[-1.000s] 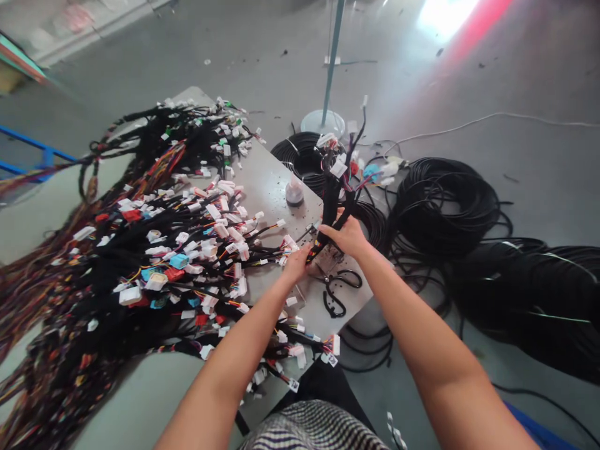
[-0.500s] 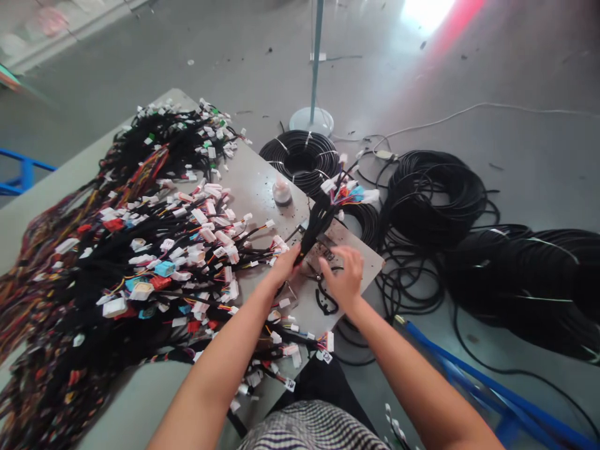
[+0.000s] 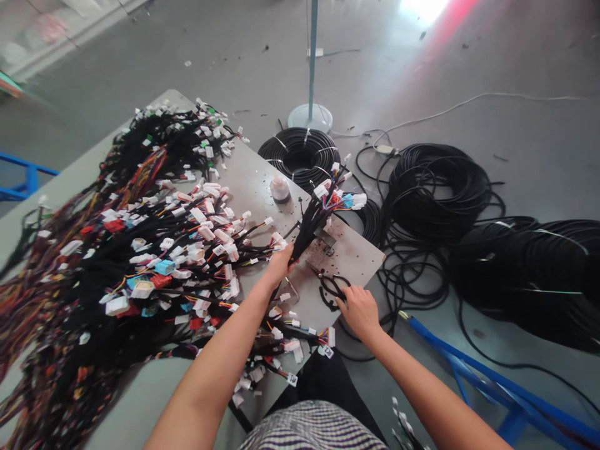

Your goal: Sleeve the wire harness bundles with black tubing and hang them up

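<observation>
While the left hand (image 3: 280,265) closes around the base of a black-wrapped wire-harness branch (image 3: 312,222), the right hand (image 3: 360,312) lies apart from it, by the looped black handles of a pair of scissors (image 3: 334,289), though whether it grips them cannot be told. The step looks like trimming, so a cut seems called for next. The branch rises over the grey table (image 3: 253,181), fanning into white plastic connectors (image 3: 340,200), beside a sprawling heap of multicoloured wire harnesses (image 3: 164,250), with coiled black cable (image 3: 438,190) on the floor
</observation>
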`<state>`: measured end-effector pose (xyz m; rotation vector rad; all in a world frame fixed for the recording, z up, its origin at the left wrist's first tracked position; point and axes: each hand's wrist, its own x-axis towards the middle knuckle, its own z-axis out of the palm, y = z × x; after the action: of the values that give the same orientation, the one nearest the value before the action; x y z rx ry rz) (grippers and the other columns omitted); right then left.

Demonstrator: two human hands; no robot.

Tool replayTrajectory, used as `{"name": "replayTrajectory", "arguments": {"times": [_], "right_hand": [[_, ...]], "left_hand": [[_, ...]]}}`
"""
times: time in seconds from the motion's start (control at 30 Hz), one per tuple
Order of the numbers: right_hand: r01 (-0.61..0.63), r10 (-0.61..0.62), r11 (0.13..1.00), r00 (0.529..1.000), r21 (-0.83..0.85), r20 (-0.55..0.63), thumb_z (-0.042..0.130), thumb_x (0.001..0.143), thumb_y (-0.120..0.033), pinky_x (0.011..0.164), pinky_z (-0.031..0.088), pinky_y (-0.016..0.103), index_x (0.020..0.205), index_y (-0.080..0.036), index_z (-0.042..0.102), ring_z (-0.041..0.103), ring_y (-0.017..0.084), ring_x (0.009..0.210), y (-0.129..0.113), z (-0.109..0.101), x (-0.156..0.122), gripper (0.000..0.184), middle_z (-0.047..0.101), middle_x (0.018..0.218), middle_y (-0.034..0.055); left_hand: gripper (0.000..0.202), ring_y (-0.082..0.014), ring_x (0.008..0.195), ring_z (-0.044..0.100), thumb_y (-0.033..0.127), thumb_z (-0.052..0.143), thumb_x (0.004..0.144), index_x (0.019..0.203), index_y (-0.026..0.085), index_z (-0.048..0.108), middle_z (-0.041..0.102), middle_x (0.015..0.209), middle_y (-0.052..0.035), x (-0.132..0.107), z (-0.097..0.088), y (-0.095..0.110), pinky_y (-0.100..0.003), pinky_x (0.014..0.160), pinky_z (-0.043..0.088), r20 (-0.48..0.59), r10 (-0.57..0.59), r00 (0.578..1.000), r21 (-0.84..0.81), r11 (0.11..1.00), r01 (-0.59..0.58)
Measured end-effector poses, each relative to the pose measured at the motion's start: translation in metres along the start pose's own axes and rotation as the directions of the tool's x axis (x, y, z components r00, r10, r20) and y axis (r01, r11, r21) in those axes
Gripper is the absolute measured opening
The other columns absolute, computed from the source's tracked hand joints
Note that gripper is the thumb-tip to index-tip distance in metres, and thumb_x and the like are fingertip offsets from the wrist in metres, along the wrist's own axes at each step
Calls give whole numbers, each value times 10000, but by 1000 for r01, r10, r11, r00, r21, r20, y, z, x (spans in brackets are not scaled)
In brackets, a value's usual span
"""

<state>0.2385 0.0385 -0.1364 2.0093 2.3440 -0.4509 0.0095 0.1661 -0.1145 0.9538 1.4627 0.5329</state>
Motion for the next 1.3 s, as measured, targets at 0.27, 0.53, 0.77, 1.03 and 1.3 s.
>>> {"name": "replayTrajectory", "arguments": {"times": [0.27, 0.53, 0.77, 1.03, 1.3], "right_hand": [[-99, 101, 994, 994, -37, 42, 644, 856, -354, 782, 330, 331, 1011, -138, 612, 538, 240, 901, -17, -9, 7, 268, 613, 933, 100], [-342, 318, 933, 929, 111, 192, 619, 858, -419, 816, 370, 337, 1114, -117, 596, 597, 228, 860, -11, -11, -22, 397, 639, 967, 109], [-589, -318, 234, 705, 773, 633, 474, 711, -864, 548, 411, 249, 820, -147, 550, 536, 128, 514, -17, -42, 24, 730, 550, 622, 2], [-656, -335, 219, 645, 723, 687, 513, 701, -863, 476, 448, 223, 789, -131, 555, 591, 144, 480, -39, -49, 90, 739, 584, 577, 35], [-566, -185, 561, 625, 604, 758, 697, 712, -615, 412, 408, 233, 570, -155, 532, 481, 122, 402, -26, -67, 104, 509, 503, 459, 16]], "left_hand": [[704, -85, 385, 325, 793, 353, 815, 676, 138, 571, 416, 454, 6, -3, -10, -1, -252, 443, 250, 99, -4, 995, -106, 994, 15], [630, -84, 356, 327, 706, 397, 860, 578, 158, 532, 395, 391, 13, -11, -8, 4, -242, 412, 244, -47, 13, 999, -87, 996, -17], [561, -49, 342, 301, 670, 519, 813, 615, 145, 541, 433, 419, 30, -10, -15, -1, -208, 391, 243, 73, 13, 997, -311, 950, 10], [573, -53, 327, 293, 686, 526, 792, 618, 141, 566, 362, 361, 50, -6, -16, -3, -202, 388, 228, 113, 27, 993, -332, 943, 12], [623, -52, 358, 295, 758, 545, 736, 643, 142, 555, 443, 440, 26, -5, -28, 11, -218, 390, 186, 10, 50, 999, -229, 972, -47]]}}
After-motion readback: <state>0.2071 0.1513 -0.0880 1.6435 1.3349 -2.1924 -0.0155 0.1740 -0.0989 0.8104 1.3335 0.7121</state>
